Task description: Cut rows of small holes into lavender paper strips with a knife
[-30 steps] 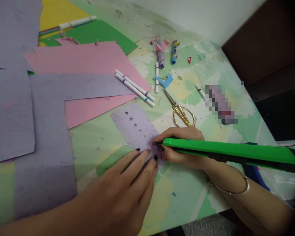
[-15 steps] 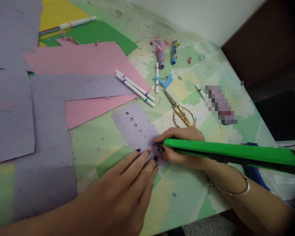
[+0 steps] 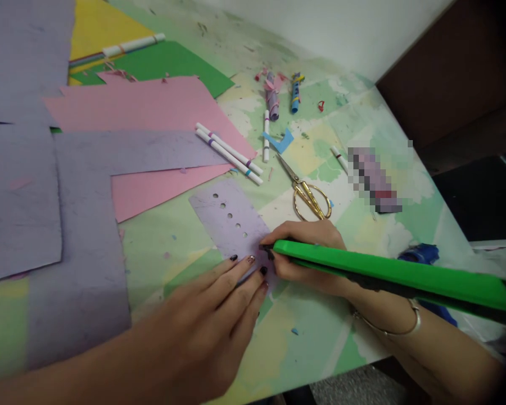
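Note:
A small lilac paper strip (image 3: 231, 216) with a row of several round holes lies on the patterned tablecloth. My left hand (image 3: 206, 315) rests flat across its near end, fingers stretched out, holding nothing. My right hand (image 3: 310, 247) is closed near the front of a long green utility knife (image 3: 388, 267), whose dark tip touches the paper just beyond my left fingertips. The knife's body extends to the right above my wrist. Just past my right hand are gold-handled scissors (image 3: 306, 194), their blades pointing away.
Large lilac sheets (image 3: 84, 236), a pink sheet (image 3: 152, 107) and a green sheet (image 3: 181, 67) overlap at left. White markers (image 3: 229, 153) lie on them. Farther back are a lilac paper roll (image 3: 272, 98), a blue paper roll (image 3: 295, 94) and a blue scrap (image 3: 280, 140). A blurred-out item (image 3: 375, 180) lies right.
The view has shifted slightly. The rear of the green knife sits a little lower, while its tip stays at about the same spot on the lilac strip. My left hand remains flat.

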Demonstrator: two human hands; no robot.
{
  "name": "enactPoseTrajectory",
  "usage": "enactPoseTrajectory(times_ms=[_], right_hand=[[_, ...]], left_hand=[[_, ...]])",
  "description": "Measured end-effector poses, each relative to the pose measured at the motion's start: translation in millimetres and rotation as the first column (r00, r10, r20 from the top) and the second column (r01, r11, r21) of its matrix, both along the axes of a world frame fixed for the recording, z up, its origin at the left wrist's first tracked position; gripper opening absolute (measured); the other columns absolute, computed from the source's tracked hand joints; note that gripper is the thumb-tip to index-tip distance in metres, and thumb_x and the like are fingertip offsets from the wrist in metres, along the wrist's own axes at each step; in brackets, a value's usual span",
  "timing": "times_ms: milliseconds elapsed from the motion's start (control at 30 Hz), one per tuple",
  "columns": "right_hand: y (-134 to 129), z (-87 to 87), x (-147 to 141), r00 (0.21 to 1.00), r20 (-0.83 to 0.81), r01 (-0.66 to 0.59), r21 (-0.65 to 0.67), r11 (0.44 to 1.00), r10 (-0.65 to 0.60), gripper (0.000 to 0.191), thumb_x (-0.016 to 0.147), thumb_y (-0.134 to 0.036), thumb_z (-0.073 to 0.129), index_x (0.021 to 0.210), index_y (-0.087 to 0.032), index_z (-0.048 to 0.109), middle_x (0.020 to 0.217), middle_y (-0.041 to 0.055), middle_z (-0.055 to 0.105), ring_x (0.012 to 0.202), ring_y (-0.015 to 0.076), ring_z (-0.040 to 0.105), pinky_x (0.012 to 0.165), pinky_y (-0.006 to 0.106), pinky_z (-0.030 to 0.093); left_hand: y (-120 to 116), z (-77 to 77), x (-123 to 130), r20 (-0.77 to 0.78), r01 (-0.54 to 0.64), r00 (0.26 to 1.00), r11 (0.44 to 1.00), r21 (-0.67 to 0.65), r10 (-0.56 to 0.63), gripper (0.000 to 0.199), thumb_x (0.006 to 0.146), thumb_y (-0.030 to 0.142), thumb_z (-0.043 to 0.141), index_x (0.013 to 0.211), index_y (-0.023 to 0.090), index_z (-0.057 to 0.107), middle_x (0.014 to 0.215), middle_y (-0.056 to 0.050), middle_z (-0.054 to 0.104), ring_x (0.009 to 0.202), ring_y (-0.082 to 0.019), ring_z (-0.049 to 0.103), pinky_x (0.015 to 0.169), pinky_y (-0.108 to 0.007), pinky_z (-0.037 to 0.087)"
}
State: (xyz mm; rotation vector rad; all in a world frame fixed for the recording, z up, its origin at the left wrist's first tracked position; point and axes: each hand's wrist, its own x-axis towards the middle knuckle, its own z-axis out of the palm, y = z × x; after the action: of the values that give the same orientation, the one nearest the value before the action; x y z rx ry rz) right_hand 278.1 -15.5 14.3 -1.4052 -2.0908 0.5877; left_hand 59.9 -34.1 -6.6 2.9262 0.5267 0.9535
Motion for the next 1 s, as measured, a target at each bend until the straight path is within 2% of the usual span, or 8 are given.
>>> enactPoseTrajectory(times_ms=[133, 167, 233, 333, 433, 567, 733, 1000], right_hand=[[1, 0.4, 0, 0.998, -0.036, 0.043, -0.032, 0.999, -0.044, 0.021, 0.067, -0.013, 0.06, 0.077, -0.019, 0.078, 0.067, -0.0008, 0.077, 0.055, 0.0098, 0.067, 0.056, 0.017, 0.05], [2, 1.2, 0, 0.998, -0.04, 0.037, -0.043, 0.998, -0.038, 0.021, 0.068, -0.014, 0.06, 0.077, -0.019, 0.078, 0.067, -0.0007, 0.077, 0.054, 0.0097, 0.067, 0.055, 0.017, 0.05], [2, 2.5, 1, 0.999, -0.043, 0.014, -0.05, 0.999, -0.016, 0.022, 0.069, -0.014, 0.06, 0.079, -0.019, 0.079, 0.068, -0.0002, 0.077, 0.054, 0.0095, 0.067, 0.055, 0.017, 0.05], [1, 1.3, 4, 0.998, -0.054, -0.021, -0.01, 1.0, 0.021, 0.023, 0.069, -0.012, 0.06, 0.081, -0.018, 0.079, 0.07, -0.0002, 0.078, 0.056, 0.009, 0.068, 0.057, 0.016, 0.051], [2, -3.1, 7, 0.996, -0.065, -0.062, 0.047, 0.997, 0.065, 0.024, 0.069, -0.01, 0.06, 0.081, -0.017, 0.079, 0.071, -0.0003, 0.079, 0.057, 0.0084, 0.069, 0.059, 0.015, 0.051], [6, -5.9, 11, 0.988, -0.092, -0.116, 0.079, 0.99, 0.123, 0.024, 0.07, -0.01, 0.059, 0.081, -0.014, 0.079, 0.069, 0.0014, 0.078, 0.058, 0.008, 0.069, 0.058, 0.013, 0.049], [10, 2.7, 16, 0.965, -0.154, -0.223, -0.074, 0.972, 0.21, 0.025, 0.073, -0.012, 0.058, 0.087, -0.01, 0.079, 0.065, 0.0008, 0.074, 0.05, 0.0053, 0.06, 0.051, 0.013, 0.044], [11, 10.6, 14, 0.986, -0.122, -0.137, -0.231, 0.963, 0.111, 0.025, 0.071, -0.015, 0.058, 0.085, -0.013, 0.078, 0.058, -0.0021, 0.07, 0.054, 0.0082, 0.063, 0.055, 0.017, 0.046]], left_hand=[[34, 6.0, -10, 0.125, -0.124, 0.982, 0.982, -0.144, 0.142, 0.02, 0.1, 0.019, 0.049, 0.095, 0.019, 0.069, 0.096, -0.001, 0.078, 0.089, -0.011, 0.072, 0.095, -0.021, 0.055], [44, 5.6, -14, 0.111, -0.218, 0.966, 0.966, -0.139, 0.234, 0.02, 0.1, 0.02, 0.05, 0.103, 0.018, 0.07, 0.106, -0.003, 0.077, 0.1, -0.013, 0.071, 0.103, -0.025, 0.052], [63, 3.2, -20, 0.015, -0.234, 0.971, 0.959, -0.16, 0.239, 0.031, 0.101, 0.028, 0.048, 0.125, 0.016, 0.064, 0.131, -0.009, 0.069, 0.128, -0.025, 0.06, 0.119, -0.049, 0.039], [82, 0.2, -27, -0.064, -0.164, 0.986, 0.971, -0.172, 0.155, 0.037, 0.101, 0.033, 0.049, 0.133, 0.018, 0.061, 0.143, -0.013, 0.06, 0.132, -0.031, 0.057, 0.109, -0.051, 0.049], [87, 3.2, -28, -0.018, -0.166, 0.985, 0.933, -0.32, 0.169, 0.031, 0.099, 0.033, 0.053, 0.124, 0.023, 0.067, 0.145, -0.008, 0.059, 0.127, -0.025, 0.061, 0.106, -0.041, 0.052], [88, 10.6, -28, -0.022, -0.342, 0.923, 0.793, -0.504, 0.383, 0.026, 0.092, 0.039, 0.057, 0.107, 0.028, 0.075, 0.13, -0.003, 0.068, 0.103, -0.023, 0.07, 0.086, -0.036, 0.058], [91, 15.3, -31, -0.051, -0.356, 0.892, 0.631, -0.689, 0.448, 0.02, 0.084, 0.041, 0.062, 0.095, 0.033, 0.078, 0.112, 0.002, 0.07, 0.085, -0.02, 0.069, 0.063, -0.027, 0.052], [89, 18.2, -31, -0.086, -0.37, 0.888, 0.59, -0.718, 0.452, 0.02, 0.081, 0.042, 0.063, 0.087, 0.032, 0.079, 0.109, 0.001, 0.067, 0.085, -0.018, 0.067, 0.061, -0.026, 0.048]])
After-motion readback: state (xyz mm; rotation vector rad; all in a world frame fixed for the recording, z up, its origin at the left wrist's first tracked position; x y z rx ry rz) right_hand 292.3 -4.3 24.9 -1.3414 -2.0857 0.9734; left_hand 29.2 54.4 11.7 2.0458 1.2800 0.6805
